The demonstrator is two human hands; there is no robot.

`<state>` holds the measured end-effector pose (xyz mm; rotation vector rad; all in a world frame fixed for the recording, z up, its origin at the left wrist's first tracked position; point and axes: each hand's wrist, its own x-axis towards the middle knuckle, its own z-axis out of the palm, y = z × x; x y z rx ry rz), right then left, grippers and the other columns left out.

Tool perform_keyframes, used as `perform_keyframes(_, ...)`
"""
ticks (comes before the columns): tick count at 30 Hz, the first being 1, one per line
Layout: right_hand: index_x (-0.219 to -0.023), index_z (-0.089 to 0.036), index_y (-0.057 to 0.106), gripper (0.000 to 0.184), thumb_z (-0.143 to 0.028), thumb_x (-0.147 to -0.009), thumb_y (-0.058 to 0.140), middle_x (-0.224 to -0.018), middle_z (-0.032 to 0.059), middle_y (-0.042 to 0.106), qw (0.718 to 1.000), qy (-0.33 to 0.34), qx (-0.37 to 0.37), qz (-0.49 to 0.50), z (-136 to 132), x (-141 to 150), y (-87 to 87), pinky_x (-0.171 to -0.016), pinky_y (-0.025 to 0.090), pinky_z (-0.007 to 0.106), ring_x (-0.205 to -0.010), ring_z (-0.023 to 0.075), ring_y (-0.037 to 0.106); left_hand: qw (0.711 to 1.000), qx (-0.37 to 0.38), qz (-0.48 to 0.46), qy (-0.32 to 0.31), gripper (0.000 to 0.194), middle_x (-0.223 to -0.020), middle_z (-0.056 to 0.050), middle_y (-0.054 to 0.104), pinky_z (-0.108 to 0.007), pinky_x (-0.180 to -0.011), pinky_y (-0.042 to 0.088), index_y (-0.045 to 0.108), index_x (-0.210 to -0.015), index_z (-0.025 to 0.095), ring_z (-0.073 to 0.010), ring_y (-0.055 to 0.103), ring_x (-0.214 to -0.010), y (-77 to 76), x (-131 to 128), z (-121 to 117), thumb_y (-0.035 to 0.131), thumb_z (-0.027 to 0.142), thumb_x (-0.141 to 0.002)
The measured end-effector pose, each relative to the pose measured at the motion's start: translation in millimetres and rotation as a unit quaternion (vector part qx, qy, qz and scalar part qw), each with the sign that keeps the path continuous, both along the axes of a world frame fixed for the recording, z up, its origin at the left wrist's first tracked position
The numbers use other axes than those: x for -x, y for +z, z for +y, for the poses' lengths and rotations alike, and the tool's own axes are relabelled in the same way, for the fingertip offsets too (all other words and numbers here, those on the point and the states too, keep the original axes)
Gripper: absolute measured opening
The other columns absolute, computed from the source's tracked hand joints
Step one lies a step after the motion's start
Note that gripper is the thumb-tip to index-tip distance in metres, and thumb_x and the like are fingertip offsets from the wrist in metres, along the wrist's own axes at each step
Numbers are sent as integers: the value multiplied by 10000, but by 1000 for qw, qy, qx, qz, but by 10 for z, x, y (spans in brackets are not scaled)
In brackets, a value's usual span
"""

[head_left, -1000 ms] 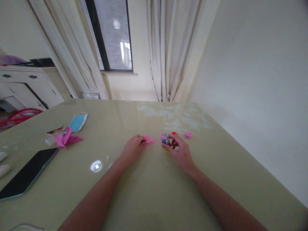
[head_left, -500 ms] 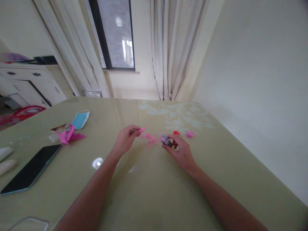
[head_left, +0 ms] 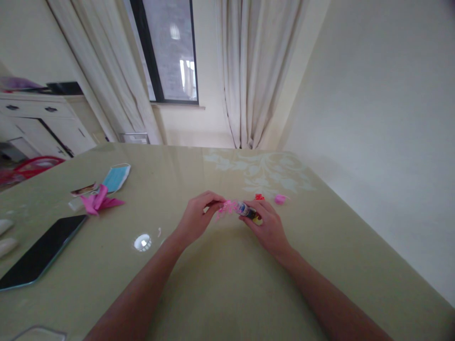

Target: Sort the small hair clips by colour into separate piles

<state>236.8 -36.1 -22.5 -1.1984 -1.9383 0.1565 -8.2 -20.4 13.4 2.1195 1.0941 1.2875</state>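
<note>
My right hand (head_left: 269, 226) grips a small cylindrical container (head_left: 245, 210) with a dark label, tilted so its open-looking end points left. Close to that end, my left hand (head_left: 201, 218) has thumb and fingers pinched on thin pink shreds (head_left: 227, 207). The shreds lie between the two hands, some right at the container's mouth; I cannot tell whether any are inside. Just beyond my right hand sit a small red piece (head_left: 259, 196) and a round pink piece (head_left: 280, 199). Something yellow shows partly under the right fingers.
On the left of the glossy table (head_left: 213, 293) lie a tablet-like black device (head_left: 39, 251), a folded pink paper shape (head_left: 99, 202) and a blue face mask (head_left: 116, 178). A round shiny reflective spot (head_left: 142, 242) is nearer. A wall (head_left: 384, 142) borders the right side.
My left hand has moved right with the pink shreds, up to the container's mouth. The right hand has stayed nearly in place, still holding the container.
</note>
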Motion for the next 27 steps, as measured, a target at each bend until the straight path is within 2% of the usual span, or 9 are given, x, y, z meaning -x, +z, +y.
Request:
perform_keyframes(8, -1241, -274, 719, 330, -249, -915, 765, -1133, 98, 750, 1000, 8, -10, -23, -25, 17, -4, -957, 572, 433, -1069, 284, 699, 999, -10, 40, -19, 198, -1037, -70, 769, -301, -888, 575, 772, -1047, 218, -192, 722, -973, -76, -61, -35, 582, 275, -1035)
perform_keyframes(12, -1247, -285, 724, 337, -245, -914, 756, -1129, 98, 746, 999, -2, -13, -41, -37, 13, -14, -949, 576, 439, -1066, 288, 698, 995, -45, 85, -25, 253, -1106, -80, 754, -319, -954, 578, 771, -1115, 238, -196, 717, -1031, -129, -83, -51, 534, 313, -1064)
perform_keyframes(18, -1244, -273, 728, 340, -234, -908, 759, -1107, 100, 735, 998, -9, -9, -66, -46, 11, -33, -919, 582, 434, -1037, 288, 692, 984, -100, 144, -17, 262, -1107, -89, 743, -342, -970, 572, 775, -1102, 230, -208, 708, -1040, -219, -99, -31, 516, 244, -1066)
perform_keyframes(27, -1257, -288, 725, 339, -241, -922, 739, -1095, 93, 729, 998, -4, -12, -69, -42, 10, -44, -904, 586, 426, -1031, 285, 686, 987, -54, 151, 0, 230, -1108, -67, 733, -312, -935, 571, 747, -1100, 246, -191, 713, -1013, -241, -121, -24, 520, 277, -1068)
